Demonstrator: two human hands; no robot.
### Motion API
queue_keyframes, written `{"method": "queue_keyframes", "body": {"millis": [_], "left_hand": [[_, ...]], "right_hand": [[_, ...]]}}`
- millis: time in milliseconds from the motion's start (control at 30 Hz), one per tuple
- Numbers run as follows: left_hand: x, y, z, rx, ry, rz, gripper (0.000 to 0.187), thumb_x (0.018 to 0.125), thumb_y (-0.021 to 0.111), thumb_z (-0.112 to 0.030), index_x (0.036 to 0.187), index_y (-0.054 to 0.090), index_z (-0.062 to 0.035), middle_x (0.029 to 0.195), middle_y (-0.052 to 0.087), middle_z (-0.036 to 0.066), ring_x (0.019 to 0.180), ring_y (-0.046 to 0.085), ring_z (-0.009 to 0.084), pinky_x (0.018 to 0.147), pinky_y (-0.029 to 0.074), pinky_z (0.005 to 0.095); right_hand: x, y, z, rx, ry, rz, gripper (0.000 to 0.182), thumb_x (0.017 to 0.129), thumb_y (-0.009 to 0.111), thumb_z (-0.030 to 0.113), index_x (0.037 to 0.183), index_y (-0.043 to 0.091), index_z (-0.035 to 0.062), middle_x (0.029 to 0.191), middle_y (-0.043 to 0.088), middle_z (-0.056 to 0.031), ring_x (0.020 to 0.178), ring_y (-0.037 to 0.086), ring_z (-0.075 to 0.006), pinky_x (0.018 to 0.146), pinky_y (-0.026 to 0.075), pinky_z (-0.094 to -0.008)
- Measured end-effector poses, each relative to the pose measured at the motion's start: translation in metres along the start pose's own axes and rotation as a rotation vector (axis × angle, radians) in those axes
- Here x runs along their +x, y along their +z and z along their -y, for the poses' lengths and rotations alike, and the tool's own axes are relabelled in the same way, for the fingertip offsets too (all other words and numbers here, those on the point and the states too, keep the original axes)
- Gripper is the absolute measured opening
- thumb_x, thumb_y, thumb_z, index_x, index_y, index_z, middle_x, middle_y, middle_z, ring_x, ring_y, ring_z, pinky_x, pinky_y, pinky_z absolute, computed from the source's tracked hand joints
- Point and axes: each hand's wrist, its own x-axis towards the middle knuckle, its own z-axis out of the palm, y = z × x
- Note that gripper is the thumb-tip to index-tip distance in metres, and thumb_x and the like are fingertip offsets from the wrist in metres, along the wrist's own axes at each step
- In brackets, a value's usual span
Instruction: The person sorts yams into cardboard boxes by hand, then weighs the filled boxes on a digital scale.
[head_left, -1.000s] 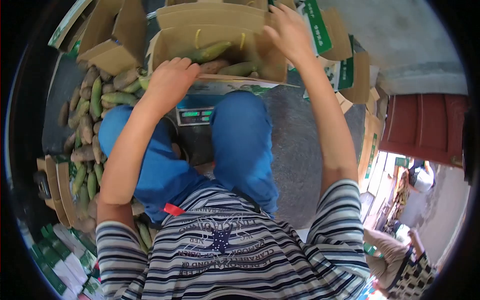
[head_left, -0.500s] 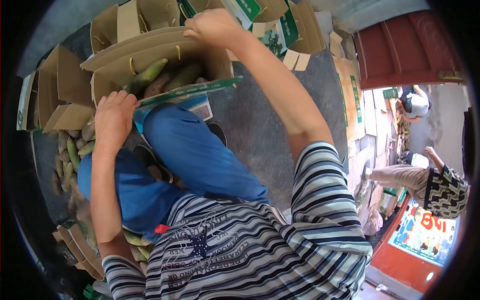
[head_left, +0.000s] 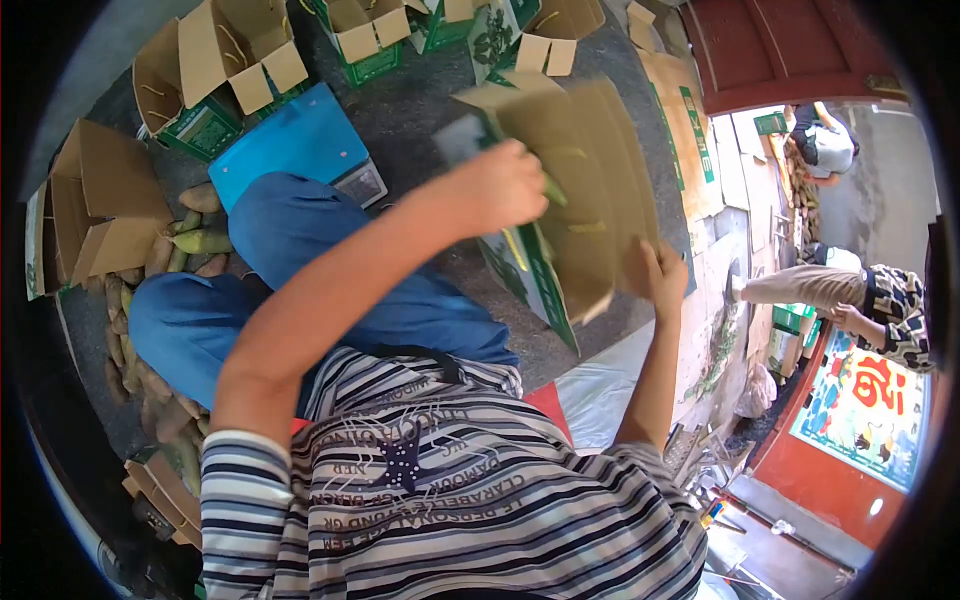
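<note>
An open cardboard box (head_left: 580,215), brown inside with green and white printing outside, hangs tilted at my right side, blurred by motion. My left hand (head_left: 505,188) is closed on its near-left rim, and my right hand (head_left: 660,275) grips the right flap edge. Inside, only part of a long green vegetable (head_left: 553,190) shows; the rest of the contents is hidden. In front of my knees lies a blue flat scale platform (head_left: 290,145) with a small display panel (head_left: 360,185) at its right corner.
More open boxes (head_left: 235,50) stand along the back. Another box (head_left: 105,200) is at the left, by a pile of green and brown long vegetables (head_left: 195,240). Flattened cardboard (head_left: 680,130) lies at right. Two other people (head_left: 825,145) are beyond the red door (head_left: 800,50).
Both hands have carried the box from the blue platform to the right, tilting it. The platform now shows uncovered. My left hand has crossed over; my right hand has come down.
</note>
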Motion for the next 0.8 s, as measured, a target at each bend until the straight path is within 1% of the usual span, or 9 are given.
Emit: {"method": "queue_keyframes", "body": {"millis": [67,200,267,367,467,533,600,667,800], "left_hand": [[0.031,0.029,-0.033,-0.022,0.008,0.114,0.004,0.077,0.056,-0.017,0.074,0.058,-0.0154,0.077,0.056,0.000,0.085,0.056,0.0172,0.079,0.041,0.0302],[0.033,-0.003,-0.058,-0.245,-0.047,-0.219,0.005,0.077,0.056,-0.015,0.076,0.053,-0.0107,0.079,0.052,0.004,0.086,0.054,0.0205,0.085,0.043,0.0355],[0.000,-0.051,-0.032,-0.213,-0.137,0.045,0.006,0.078,0.056,-0.014,0.080,0.056,-0.0084,0.086,0.057,0.006,0.094,0.056,0.0245,0.088,0.043,0.0385],[-0.089,-0.077,0.008,-0.069,-0.437,0.048,0.020,0.080,0.063,-0.013,0.099,0.063,-0.0067,0.112,0.062,0.011,0.112,0.055,0.0293,0.096,0.043,0.0432],[-0.155,-0.143,0.017,-0.015,-0.897,0.113,0.025,0.086,0.062,-0.012,0.110,0.062,-0.0040,0.118,0.060,0.014,0.113,0.055,0.0331,0.097,0.042,0.0413],[-0.208,-0.161,0.023,0.027,-1.079,-0.001,0.024,0.089,0.060,-0.014,0.110,0.060,-0.0021,0.115,0.060,0.018,0.108,0.056,0.0371,0.093,0.044,0.0420],[-0.244,-0.178,0.019,0.170,-1.198,0.050,0.027,0.090,0.059,-0.014,0.114,0.057,-0.0018,0.113,0.059,0.019,0.103,0.057,0.0389,0.087,0.046,0.0410],[-0.283,-0.177,0.014,0.219,-1.327,0.091,0.029,0.090,0.060,-0.015,0.116,0.056,-0.0022,0.110,0.058,0.018,0.100,0.058,0.0390,0.084,0.047,0.0425],[-0.280,-0.177,0.007,0.103,-1.449,0.046,0.031,0.087,0.063,-0.015,0.115,0.056,-0.0022,0.110,0.058,0.019,0.098,0.058,0.0403,0.081,0.047,0.0439]], "right_hand": [[-0.044,-0.001,-0.064,0.035,0.186,-0.012,0.031,0.091,0.060,0.034,0.089,0.068,0.0046,0.077,0.063,-0.0212,0.070,0.063,-0.0357,0.064,0.047,-0.0410],[-0.115,0.028,-0.160,0.022,0.361,-0.186,0.033,0.091,0.059,0.034,0.100,0.069,0.0043,0.080,0.069,-0.0175,0.075,0.067,-0.0324,0.068,0.049,-0.0398],[-0.123,0.014,-0.167,0.022,0.509,-0.027,0.037,0.090,0.059,0.035,0.103,0.069,0.0025,0.083,0.070,-0.0177,0.077,0.068,-0.0309,0.071,0.050,-0.0391],[-0.138,0.011,-0.222,-0.018,0.557,0.073,0.037,0.088,0.059,0.035,0.094,0.070,0.0006,0.081,0.069,-0.0196,0.075,0.068,-0.0319,0.070,0.050,-0.0396],[-0.077,-0.030,-0.188,-0.324,0.885,0.742,0.040,0.087,0.058,0.039,0.082,0.070,0.0006,0.081,0.069,-0.0204,0.079,0.069,-0.0325,0.070,0.052,-0.0442],[-0.031,-0.045,-0.153,-0.736,0.369,0.283,0.041,0.090,0.053,0.040,0.087,0.068,0.0023,0.084,0.069,-0.0203,0.079,0.068,-0.0342,0.069,0.053,-0.0469],[0.040,-0.047,-0.068,-0.531,0.169,-0.030,0.034,0.096,0.046,0.033,0.090,0.064,0.0048,0.080,0.067,-0.0182,0.077,0.065,-0.0367,0.067,0.050,-0.0476],[0.102,-0.030,0.014,-0.118,-0.078,-0.064,0.030,0.095,0.053,0.029,0.089,0.062,0.0014,0.076,0.064,-0.0186,0.072,0.063,-0.0363,0.065,0.047,-0.0425],[0.213,0.035,0.120,0.441,-0.201,0.092,0.030,0.094,0.058,0.030,0.096,0.066,0.0008,0.072,0.063,-0.0087,0.066,0.061,-0.0149,0.063,0.048,-0.0326]]}}
